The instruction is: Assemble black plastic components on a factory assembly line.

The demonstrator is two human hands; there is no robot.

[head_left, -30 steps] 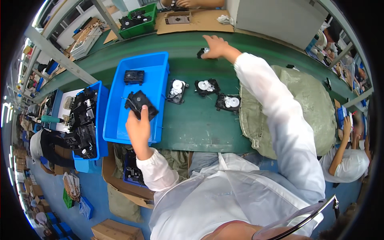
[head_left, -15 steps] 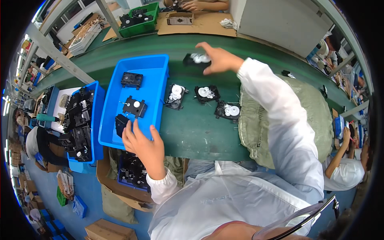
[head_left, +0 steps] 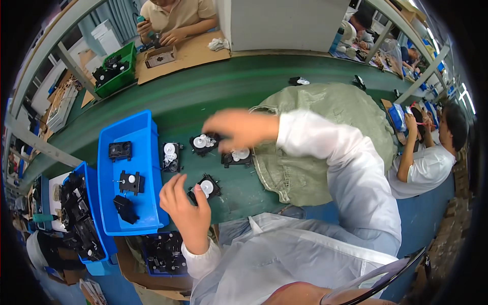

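My left hand point(head_left: 185, 216) is beside the blue bin's near right corner. Its thumb and fingers close around the left edge of a black gear unit with a white wheel point(head_left: 207, 188). My right hand point(head_left: 243, 129), blurred by motion, passes above the bench with thumb and fingers apart and nothing visible in them. Below it are a black unit with white gears point(head_left: 203, 143) and another, partly covered gear unit point(head_left: 238, 157). A further gear unit point(head_left: 172, 156) lies beside the bin. The blue bin point(head_left: 109, 203) holds three black parts, spaced apart.
A stuffed green sack point(head_left: 325, 147) fills the bench's right side. Another blue bin point(head_left: 104, 236), heaped with black parts, stands at left. Across the green conveyor point(head_left: 244, 76), a person works beside a green crate point(head_left: 127, 66). Another person sits at far right.
The view has shifted right. My right hand has moved nearer and let go of the gear unit it carried. A unit is now at my left hand, which has left the bin.
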